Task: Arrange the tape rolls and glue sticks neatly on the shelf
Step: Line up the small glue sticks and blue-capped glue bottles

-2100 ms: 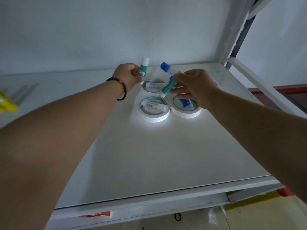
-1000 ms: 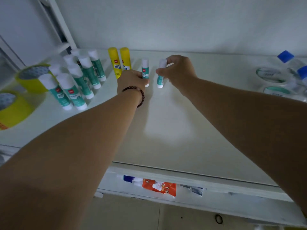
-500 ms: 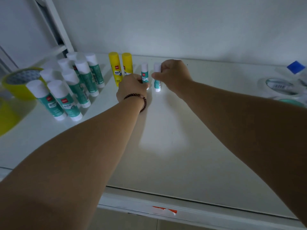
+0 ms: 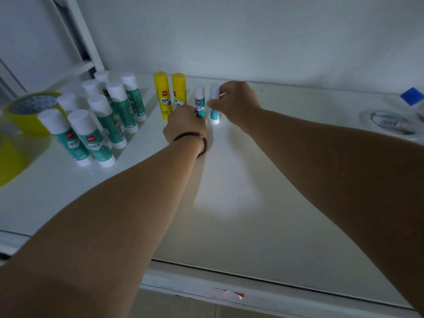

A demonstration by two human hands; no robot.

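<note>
A: What differs from half a second ago?

B: Little. The two small glue sticks were already upright beside the yellow pair, and both hands were on them; they stand in the same spots now. The view sits slightly further left and lower, so the yellow tape rolls (image 4: pixel 29 111) at the left edge show more, and the white tape roll (image 4: pixel 390 123) at the right edge stays in view.

A: The left hand (image 4: pixel 184 126)?

B: It has stayed low, with a bead bracelet (image 4: pixel 195 141) on the wrist. Its fingers are curled round the lower part of the left small glue stick (image 4: pixel 200 102), which stands upright on the shelf (image 4: pixel 229 226) just beside the two yellow glue sticks (image 4: pixel 171 95).

A: And the right hand (image 4: pixel 236 103)?

B: It pinches the right small glue stick (image 4: pixel 215 104) near its white cap, thumb on the near side, the other fingers curled behind. That stick is upright too, its base on the shelf, just beside the first one.

A: Where are the other sticks?

B: A group of large green glue sticks (image 4: pixel 110 115) with white caps stands further left, between the yellow pair and the yellow tape. At the far right a blue cap (image 4: pixel 411 96) shows behind the white tape roll.
</note>
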